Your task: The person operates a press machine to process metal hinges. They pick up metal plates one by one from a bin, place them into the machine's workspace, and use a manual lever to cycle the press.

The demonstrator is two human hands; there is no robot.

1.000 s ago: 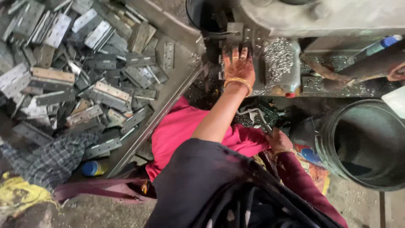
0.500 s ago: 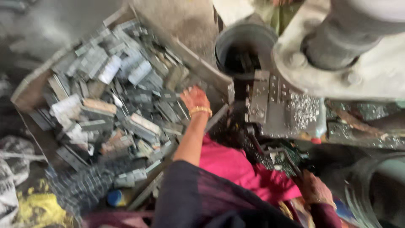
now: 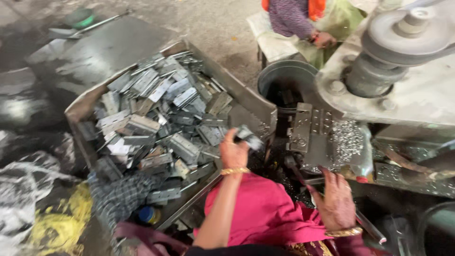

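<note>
- The left hand (image 3: pixel 233 152) was raised at the near edge of a metal tray (image 3: pixel 246 102), its fingers pinching a flat, grey metal hinge (image 3: pixel 250 138) held just above the tray's rim.
- The tray was a shallow, dull steel trough heaped with similar rectangular hinges (image 3: pixel 156 118), pale and scuffed, lying at all angles.
- The right hand (image 3: pixel 335 195) rested low beside a thin metal rod (image 3: pixel 332 201); its fingers were loosely curled, and it could not be told whether they gripped the rod.
- Ahead of that hand, a punched steel plate (image 3: pixel 308 125) sat on the press bed (image 3: pixel 407 102), with bright, curly metal shavings (image 3: pixel 348 140) scattered next to it.
- A round, dark bucket (image 3: pixel 284 78) stood between tray and press.
- Another person (image 3: pixel 303 19) in a patterned sleeve sat beyond the bucket.
- A checked cloth (image 3: pixel 116 196) lay at the tray's near corner.
</note>
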